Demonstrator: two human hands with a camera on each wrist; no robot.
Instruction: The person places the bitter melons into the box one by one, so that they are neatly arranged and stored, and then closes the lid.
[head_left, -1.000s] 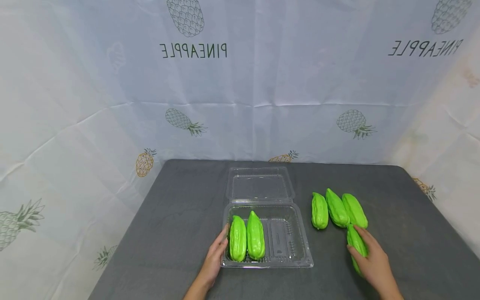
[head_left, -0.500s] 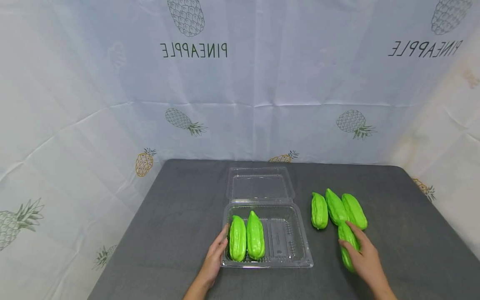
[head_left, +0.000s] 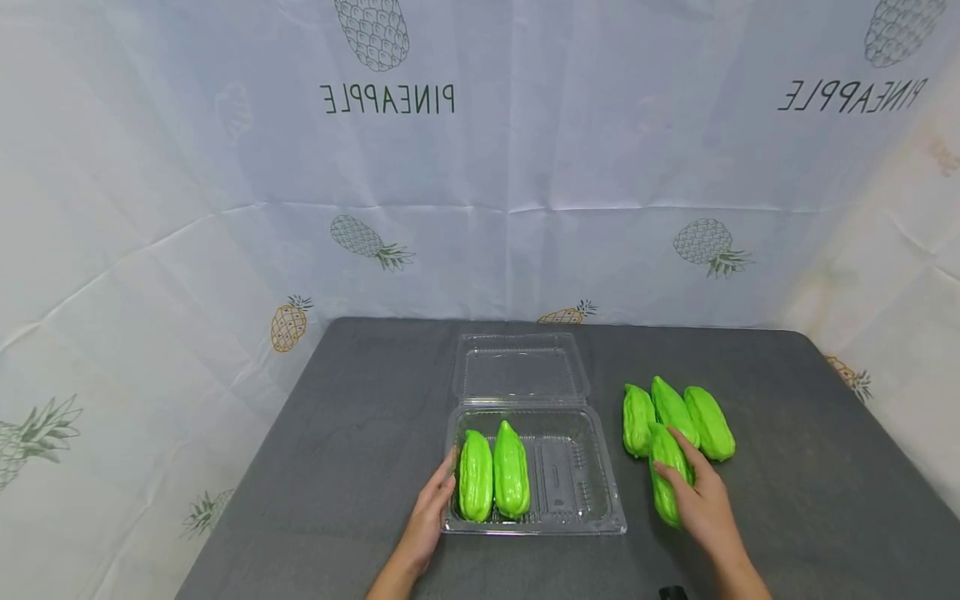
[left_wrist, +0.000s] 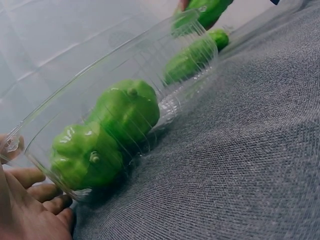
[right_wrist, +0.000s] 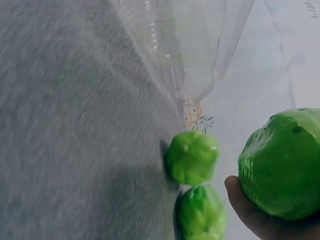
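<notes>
Right hand (head_left: 703, 504) clamped round gourd (head_left: 664, 497), lower right of head view; left hand (head_left: 429, 518), fingers relaxed, touches box (head_left: 558, 479), lower centre. I count two gourds (head_left: 512, 475) inside; I judge held one plus three others (head_left: 709, 423) on table (head_left: 360, 417) remain.

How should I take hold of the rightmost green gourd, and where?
Grip the rightmost gourd around its middle, probably best from the right: it lies on its side on the table, right flank free, while a neighbouring gourd crowds its left.
</notes>
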